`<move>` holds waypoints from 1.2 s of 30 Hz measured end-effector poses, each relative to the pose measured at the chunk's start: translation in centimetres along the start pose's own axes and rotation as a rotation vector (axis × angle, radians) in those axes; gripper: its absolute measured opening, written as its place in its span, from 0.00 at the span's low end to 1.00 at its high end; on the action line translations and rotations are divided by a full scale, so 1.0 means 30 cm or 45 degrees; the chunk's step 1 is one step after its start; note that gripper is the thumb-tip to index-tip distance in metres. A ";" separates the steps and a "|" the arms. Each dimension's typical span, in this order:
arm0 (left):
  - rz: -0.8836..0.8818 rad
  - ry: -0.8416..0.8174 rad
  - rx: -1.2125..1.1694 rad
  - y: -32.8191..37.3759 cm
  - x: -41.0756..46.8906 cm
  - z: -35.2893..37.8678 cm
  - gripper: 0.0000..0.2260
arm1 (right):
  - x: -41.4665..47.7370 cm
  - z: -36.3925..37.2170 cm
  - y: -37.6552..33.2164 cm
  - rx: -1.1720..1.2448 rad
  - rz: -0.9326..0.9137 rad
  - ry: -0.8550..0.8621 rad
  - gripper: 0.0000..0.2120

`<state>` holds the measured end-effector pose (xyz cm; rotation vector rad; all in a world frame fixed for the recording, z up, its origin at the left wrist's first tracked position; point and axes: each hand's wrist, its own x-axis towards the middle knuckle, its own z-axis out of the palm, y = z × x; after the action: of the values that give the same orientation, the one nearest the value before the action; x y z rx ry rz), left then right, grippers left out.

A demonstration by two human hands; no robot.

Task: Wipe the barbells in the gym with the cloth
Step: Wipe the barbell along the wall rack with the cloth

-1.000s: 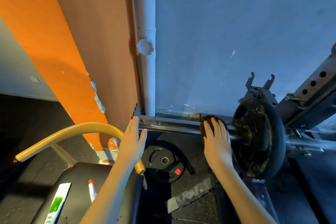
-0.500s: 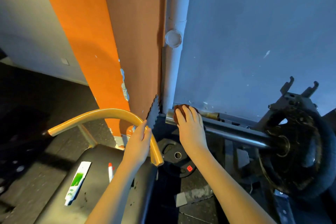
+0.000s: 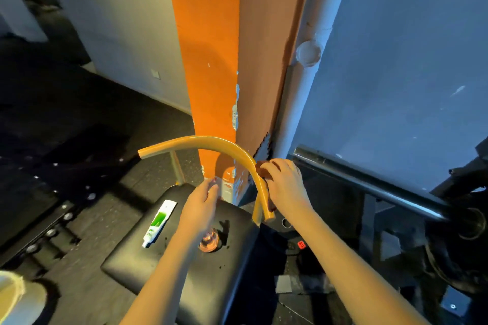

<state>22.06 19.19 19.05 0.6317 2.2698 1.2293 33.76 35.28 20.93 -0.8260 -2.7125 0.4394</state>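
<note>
The steel barbell [image 3: 369, 185] runs from its bare end at centre right down to a black weight plate [image 3: 456, 253] at the right edge. My right hand [image 3: 284, 186] grips a dark brown cloth [image 3: 261, 169] just left of the bar's end, beside the curved yellow tube [image 3: 224, 148], off the bar. My left hand [image 3: 202, 202] hovers with fingers relaxed above the black padded seat [image 3: 163, 266], holding nothing.
On the seat lie a white and green tube [image 3: 159, 221] and a small reddish clear object [image 3: 210, 241]. An orange pillar [image 3: 208, 60] and a white pipe [image 3: 309, 60] stand behind. A loose black plate [image 3: 293, 237] lies on the floor under the bar.
My right hand has slid the cloth left along the bar and off its end, now by the yellow tube. My left hand dropped from the tube toward the seat. The view swung left.
</note>
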 end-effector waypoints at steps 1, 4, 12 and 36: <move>-0.028 0.045 -0.005 -0.013 -0.028 -0.024 0.16 | -0.036 0.023 -0.011 0.072 0.021 -0.015 0.15; -0.083 0.160 0.005 -0.064 -0.121 -0.087 0.15 | -0.141 0.081 -0.044 0.340 0.118 -0.068 0.14; -0.186 0.271 0.069 -0.183 -0.380 -0.197 0.17 | -0.379 0.171 -0.178 0.636 0.170 -0.205 0.15; -0.130 0.078 0.013 -0.404 -0.264 -0.591 0.11 | -0.240 0.416 -0.629 0.494 0.254 -0.393 0.25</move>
<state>15.48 -2.74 18.74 0.4815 2.3297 1.2037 25.96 13.63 15.11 -0.9822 -2.6761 1.1812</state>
